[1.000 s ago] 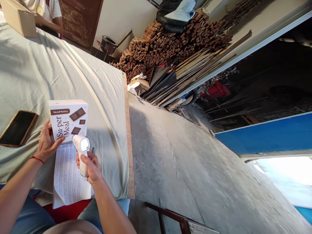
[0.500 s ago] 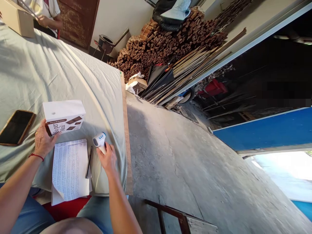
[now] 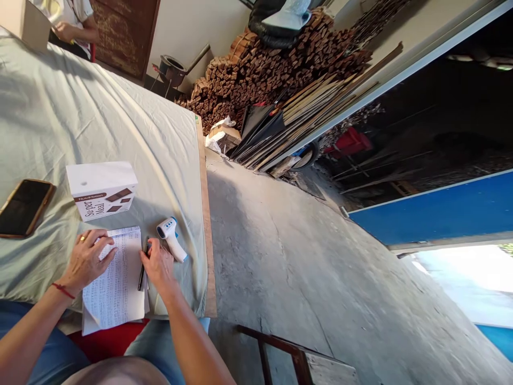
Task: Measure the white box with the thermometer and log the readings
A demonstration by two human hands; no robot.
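Note:
My left hand lies on the upper left of a handwritten paper stack, fingers apart and holding nothing. At the stack's right edge, my right hand has its thumb and fingers closed around the upper part of a black pen. The pen still lies along the paper's side. Just right of that hand, a white and blue infrared thermometer rests on the cloth. A white box printed with brown chocolate bars stands beyond the paper, apart from both hands.
A cloth-covered table carries a smartphone at left and a cardboard box at the far left. Another person sits beyond it. Stacked firewood lines the wall. A wooden stool-like frame stands on the concrete floor.
My left hand has left the white box and come down onto the paper. My right hand has let go of the thermometer, now lying on the cloth, and moved left to the pen.

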